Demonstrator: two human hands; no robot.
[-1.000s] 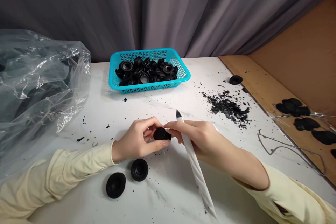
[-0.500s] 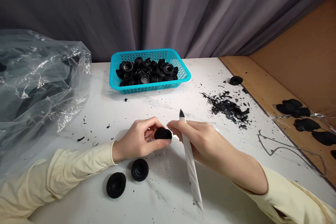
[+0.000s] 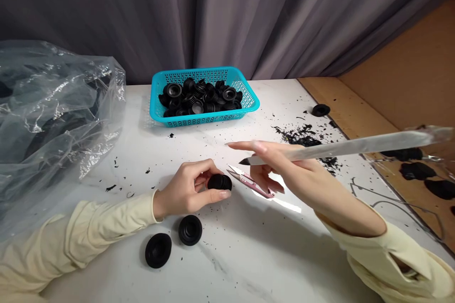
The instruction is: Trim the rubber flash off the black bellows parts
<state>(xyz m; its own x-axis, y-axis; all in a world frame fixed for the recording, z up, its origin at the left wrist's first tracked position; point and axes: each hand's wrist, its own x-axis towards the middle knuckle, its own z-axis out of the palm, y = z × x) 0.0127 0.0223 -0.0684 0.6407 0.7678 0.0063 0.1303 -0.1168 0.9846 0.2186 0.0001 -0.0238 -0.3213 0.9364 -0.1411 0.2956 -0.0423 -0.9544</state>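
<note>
Between the thumb and fingers of my left hand (image 3: 194,187) is a black ribbed rubber piece (image 3: 219,182). My right hand (image 3: 280,165) holds a long white wrapped stick (image 3: 341,147) with a dark pointed tip, lying nearly level across the hand. Its index finger is stretched out, the others curled. Pink-handled thread snips (image 3: 250,183) are just under those curled fingers, blades pointing at the rubber piece; whether the fingers touch them is unclear. Two black rubber cups, one (image 3: 190,230) nearer my left hand and another (image 3: 158,250), lie below my left wrist.
A blue basket (image 3: 204,122) full of black rubber pieces stands at the back. A clear plastic bag (image 3: 64,113) fills the left side. Black scraps (image 3: 302,135), a black ring (image 3: 321,110) and a grey wire (image 3: 398,201) lie to the right, with more black pieces (image 3: 417,170) beyond.
My right hand has moved slightly right and up, with its index finger stretched out. The white stick has swung from steep to nearly level. The snips now show. My left hand has barely moved.
</note>
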